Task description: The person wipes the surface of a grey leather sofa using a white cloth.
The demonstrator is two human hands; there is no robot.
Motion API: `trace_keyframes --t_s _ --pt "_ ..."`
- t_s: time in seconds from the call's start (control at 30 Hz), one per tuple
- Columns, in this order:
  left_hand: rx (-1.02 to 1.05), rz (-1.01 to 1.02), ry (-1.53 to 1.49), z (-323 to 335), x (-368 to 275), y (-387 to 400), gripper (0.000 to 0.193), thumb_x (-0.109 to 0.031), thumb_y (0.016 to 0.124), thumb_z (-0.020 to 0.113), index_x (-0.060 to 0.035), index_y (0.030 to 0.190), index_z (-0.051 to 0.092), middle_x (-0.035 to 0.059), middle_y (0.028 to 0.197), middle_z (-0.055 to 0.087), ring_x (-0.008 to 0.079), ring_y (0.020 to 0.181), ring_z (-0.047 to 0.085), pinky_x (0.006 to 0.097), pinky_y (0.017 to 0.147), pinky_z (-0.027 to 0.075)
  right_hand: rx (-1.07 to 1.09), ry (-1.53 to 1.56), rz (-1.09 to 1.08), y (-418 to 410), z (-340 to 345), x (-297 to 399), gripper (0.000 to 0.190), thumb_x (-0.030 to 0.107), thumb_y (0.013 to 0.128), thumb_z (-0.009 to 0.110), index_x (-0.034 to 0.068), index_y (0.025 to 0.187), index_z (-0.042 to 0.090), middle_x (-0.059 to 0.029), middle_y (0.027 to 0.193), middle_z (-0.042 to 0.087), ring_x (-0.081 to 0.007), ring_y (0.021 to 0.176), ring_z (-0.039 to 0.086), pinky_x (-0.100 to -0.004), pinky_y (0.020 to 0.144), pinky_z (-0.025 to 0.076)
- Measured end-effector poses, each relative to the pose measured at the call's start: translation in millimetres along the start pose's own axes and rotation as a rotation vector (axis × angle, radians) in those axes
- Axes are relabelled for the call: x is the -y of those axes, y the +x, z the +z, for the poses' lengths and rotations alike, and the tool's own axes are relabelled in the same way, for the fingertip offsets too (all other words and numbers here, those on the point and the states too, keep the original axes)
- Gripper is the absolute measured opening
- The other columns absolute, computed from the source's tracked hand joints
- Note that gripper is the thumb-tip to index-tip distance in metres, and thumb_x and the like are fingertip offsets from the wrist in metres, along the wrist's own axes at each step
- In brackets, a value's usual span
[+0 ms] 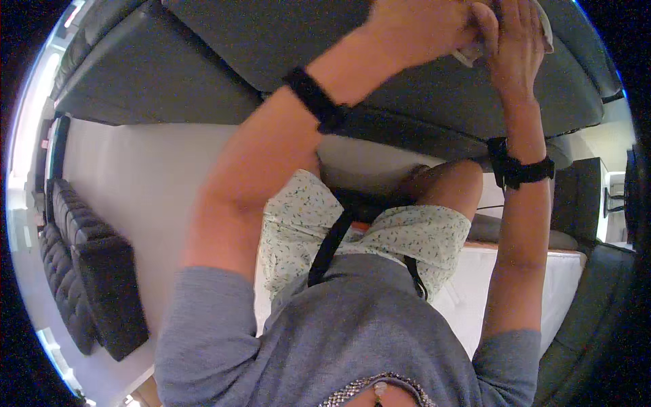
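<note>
Both hands meet at the top right edge of the view, above a dark grey sofa. My right hand lies flat with its fingers pointing up, over a pale cloth-like piece that shows past its outer edge. My left hand reaches across from the left and grips at the same piece, its thumb against my right hand. A pale corner pokes out below the left hand. Some fingertips are cut off by the frame, and most of the piece is hidden. Each wrist wears a black band.
A white-topped surface lies beside me on the right. A dark tufted seat stands at the left on the pale floor. Dark furniture stands at the right. My knees are close to the sofa's front.
</note>
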State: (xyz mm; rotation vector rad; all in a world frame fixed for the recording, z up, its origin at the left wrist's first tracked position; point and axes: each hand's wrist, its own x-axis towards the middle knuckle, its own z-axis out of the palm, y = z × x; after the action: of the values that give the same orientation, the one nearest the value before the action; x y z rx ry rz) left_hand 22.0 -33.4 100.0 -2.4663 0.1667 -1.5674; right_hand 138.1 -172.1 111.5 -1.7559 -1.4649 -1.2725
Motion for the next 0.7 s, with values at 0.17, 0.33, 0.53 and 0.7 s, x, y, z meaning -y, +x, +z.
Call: trace_keyframes --t_s 0.17,0.33,0.53,0.7 --pt "0.053 -0.086 0.067 -38.5 51.6 -14.9 0.045 -0.036 0.097 0.061 -0.0041 0.128 0.064 0.0167 0.129 0.064 0.0335 0.125 0.057 0.0558 0.112 0.032 0.074 -0.117 0.035 -2.3 -4.4 14.1 0.058 0.050 0.100 0.055 0.006 0.139 0.057 -0.0186 0.134 0.060 -0.0400 0.124 0.055 -0.0503 0.105 0.045" --pt "0.001 -0.131 0.236 -59.8 106.6 -30.8 0.035 -0.034 0.098 0.060 -0.0028 0.109 0.070 0.0136 0.107 0.066 0.0331 0.102 0.062 0.0482 0.095 0.044 0.051 -0.162 0.024 3.5 -3.8 20.8 0.059 0.047 0.096 0.063 0.006 0.137 0.058 -0.0175 0.130 0.060 -0.0390 0.120 0.056 -0.0518 0.103 0.044" --pt "-0.212 0.007 0.305 -51.3 111.7 -37.2 0.028 -0.030 0.097 0.060 -0.0039 0.092 0.069 0.0106 0.088 0.061 0.0294 0.082 0.061 0.0420 0.073 0.048 0.136 -0.402 0.045 16.9 -2.8 44.8 0.057 0.045 0.094 0.066 0.005 0.134 0.058 -0.0157 0.126 0.060 -0.0384 0.118 0.057 -0.0531 0.105 0.040" --pt "-0.224 0.007 0.271 -43.8 110.5 -38.4 0.026 -0.027 0.097 0.060 -0.0033 0.092 0.069 0.0106 0.088 0.061 0.0289 0.081 0.061 0.0413 0.072 0.047 0.226 -0.171 0.012 32.5 6.6 59.8 0.056 0.044 0.095 0.065 0.005 0.135 0.058 -0.0157 0.128 0.059 -0.0370 0.119 0.056 -0.0522 0.106 0.039"
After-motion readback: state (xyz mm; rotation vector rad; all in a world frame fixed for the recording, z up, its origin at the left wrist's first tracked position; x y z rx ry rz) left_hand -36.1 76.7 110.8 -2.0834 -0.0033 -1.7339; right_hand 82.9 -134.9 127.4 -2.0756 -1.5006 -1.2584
